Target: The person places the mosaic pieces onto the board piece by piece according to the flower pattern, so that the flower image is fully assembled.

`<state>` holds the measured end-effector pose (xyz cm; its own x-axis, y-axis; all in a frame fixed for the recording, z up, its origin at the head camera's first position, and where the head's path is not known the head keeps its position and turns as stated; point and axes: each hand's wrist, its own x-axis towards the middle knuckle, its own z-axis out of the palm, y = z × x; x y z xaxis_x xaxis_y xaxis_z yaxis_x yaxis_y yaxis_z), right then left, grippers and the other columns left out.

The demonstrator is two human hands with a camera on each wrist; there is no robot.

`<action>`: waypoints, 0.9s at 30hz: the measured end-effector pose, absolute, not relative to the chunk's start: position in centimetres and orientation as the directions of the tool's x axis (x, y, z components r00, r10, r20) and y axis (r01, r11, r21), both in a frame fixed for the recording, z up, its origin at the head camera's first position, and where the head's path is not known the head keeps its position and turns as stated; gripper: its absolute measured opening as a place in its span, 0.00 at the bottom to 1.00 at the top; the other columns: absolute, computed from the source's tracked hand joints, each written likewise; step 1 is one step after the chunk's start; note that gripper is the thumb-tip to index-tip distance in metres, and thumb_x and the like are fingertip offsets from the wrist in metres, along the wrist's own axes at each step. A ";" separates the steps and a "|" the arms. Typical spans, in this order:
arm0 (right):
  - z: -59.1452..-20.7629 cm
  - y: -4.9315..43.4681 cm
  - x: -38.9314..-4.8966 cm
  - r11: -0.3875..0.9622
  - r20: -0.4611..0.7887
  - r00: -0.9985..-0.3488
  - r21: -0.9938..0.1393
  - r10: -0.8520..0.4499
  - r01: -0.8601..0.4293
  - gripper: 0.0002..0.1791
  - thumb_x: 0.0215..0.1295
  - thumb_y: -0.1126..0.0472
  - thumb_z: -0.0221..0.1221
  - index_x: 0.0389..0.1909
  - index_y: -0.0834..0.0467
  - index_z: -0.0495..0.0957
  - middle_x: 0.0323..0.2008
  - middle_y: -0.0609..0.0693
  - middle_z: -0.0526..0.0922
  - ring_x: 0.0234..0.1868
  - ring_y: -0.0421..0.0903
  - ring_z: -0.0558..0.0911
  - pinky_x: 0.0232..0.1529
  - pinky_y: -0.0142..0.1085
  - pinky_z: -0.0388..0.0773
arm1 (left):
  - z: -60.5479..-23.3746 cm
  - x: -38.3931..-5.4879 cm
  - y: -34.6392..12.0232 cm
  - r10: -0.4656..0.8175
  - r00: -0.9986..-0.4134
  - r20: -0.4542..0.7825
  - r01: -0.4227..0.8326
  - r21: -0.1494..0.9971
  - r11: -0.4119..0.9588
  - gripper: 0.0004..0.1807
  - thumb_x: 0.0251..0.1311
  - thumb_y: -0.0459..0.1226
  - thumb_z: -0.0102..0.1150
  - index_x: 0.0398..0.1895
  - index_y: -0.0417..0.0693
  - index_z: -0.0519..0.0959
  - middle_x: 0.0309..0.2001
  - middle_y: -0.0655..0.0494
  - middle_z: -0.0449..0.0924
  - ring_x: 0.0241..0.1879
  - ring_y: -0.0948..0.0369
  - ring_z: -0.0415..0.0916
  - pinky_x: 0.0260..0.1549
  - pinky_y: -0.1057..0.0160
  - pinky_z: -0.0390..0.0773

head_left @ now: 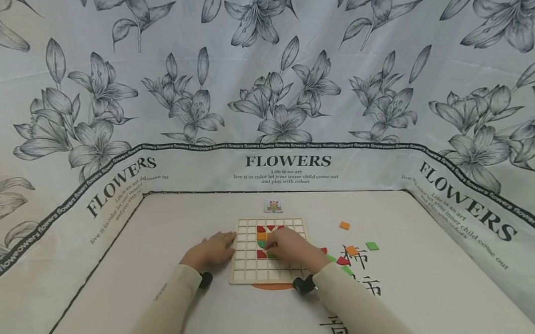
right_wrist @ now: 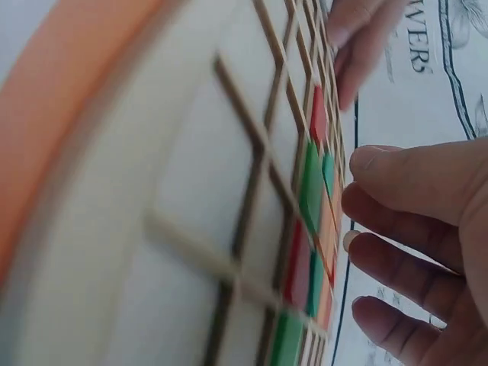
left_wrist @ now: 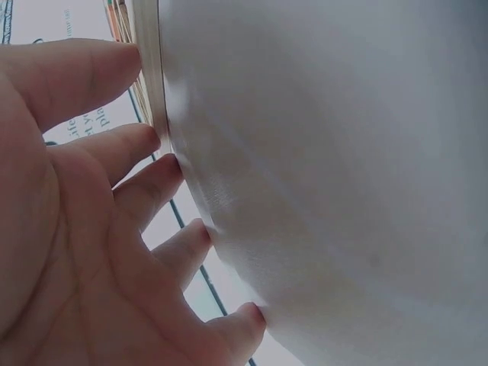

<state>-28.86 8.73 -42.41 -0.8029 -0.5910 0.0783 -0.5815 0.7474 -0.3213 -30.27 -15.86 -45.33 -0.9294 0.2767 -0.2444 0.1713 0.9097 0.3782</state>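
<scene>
A square wooden grid board (head_left: 247, 275) lies on the table, with red, green and orange tiles set in its middle cells. My left hand (head_left: 216, 250) is spread beside its left side, and in the left wrist view the thumb and index fingertip touch the board's edge (left_wrist: 150, 61). Over the middle of the board is my right hand (head_left: 290, 245), fingertips close above the tiles and covering some of them. In the right wrist view its fingers (right_wrist: 404, 259) are loosely bent near a green tile (right_wrist: 311, 183) and a red tile (right_wrist: 297, 263), with no tile showing between them.
Behind the board lies a small pattern card (head_left: 272, 205). Loose tiles are scattered to the right, among them an orange tile (head_left: 344, 226) and a green tile (head_left: 372, 246). An orange round shape (head_left: 272, 287) shows under the board's front edge. Flower-printed cloth (head_left: 290, 166) walls the table's back and sides.
</scene>
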 end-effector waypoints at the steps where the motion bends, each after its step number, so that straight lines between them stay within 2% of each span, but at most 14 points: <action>1: -42.3 9.2 -28.9 0.752 0.079 -0.807 -0.321 -0.585 -0.576 0.06 0.63 0.59 0.62 0.37 0.52 0.87 0.36 0.43 0.86 0.38 0.39 0.81 0.43 0.33 0.81 | -45.3 -30.2 -15.9 0.273 -0.930 -0.246 0.167 0.378 0.910 0.31 0.70 0.47 0.44 0.75 0.52 0.58 0.75 0.54 0.56 0.77 0.49 0.46 0.73 0.37 0.47; 7: -42.0 11.7 -29.0 0.802 0.036 -0.861 -0.348 -0.507 -0.486 0.07 0.63 0.59 0.63 0.38 0.53 0.87 0.38 0.44 0.87 0.43 0.42 0.82 0.48 0.41 0.82 | -45.0 -30.1 -15.9 0.258 -0.934 -0.248 0.155 0.370 0.916 0.31 0.70 0.48 0.44 0.75 0.53 0.58 0.75 0.55 0.56 0.77 0.50 0.46 0.73 0.38 0.47; 13: -42.1 13.5 -28.9 0.832 -0.007 -0.899 -0.382 -0.438 -0.402 0.07 0.62 0.58 0.63 0.39 0.51 0.87 0.39 0.43 0.86 0.40 0.40 0.80 0.46 0.40 0.81 | -45.0 -30.0 -15.9 0.257 -0.933 -0.250 0.150 0.380 0.913 0.31 0.69 0.48 0.44 0.75 0.52 0.58 0.75 0.54 0.56 0.77 0.49 0.46 0.73 0.38 0.47; 22: -41.8 15.1 -28.4 0.867 -0.040 -0.931 -0.380 -0.363 -0.321 0.09 0.62 0.57 0.63 0.43 0.50 0.86 0.41 0.41 0.85 0.45 0.41 0.80 0.50 0.42 0.80 | -45.1 -29.9 -15.8 0.269 -0.932 -0.241 0.166 0.374 0.912 0.31 0.69 0.47 0.44 0.75 0.52 0.59 0.75 0.53 0.57 0.76 0.48 0.47 0.72 0.37 0.49; 27: -41.6 16.1 -27.8 0.885 -0.058 -0.947 -0.377 -0.317 -0.273 0.09 0.61 0.57 0.63 0.43 0.49 0.85 0.40 0.42 0.84 0.42 0.41 0.78 0.48 0.41 0.80 | -45.0 -29.9 -15.8 0.272 -0.932 -0.240 0.171 0.371 0.913 0.31 0.69 0.47 0.44 0.75 0.51 0.59 0.75 0.53 0.57 0.76 0.48 0.47 0.72 0.37 0.48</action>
<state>-27.82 16.14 -41.57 -0.9467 -0.3169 -0.0584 -0.2730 0.8850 -0.3773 -29.92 -15.78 -44.97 -0.9320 0.2718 -0.2397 0.1709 0.9129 0.3706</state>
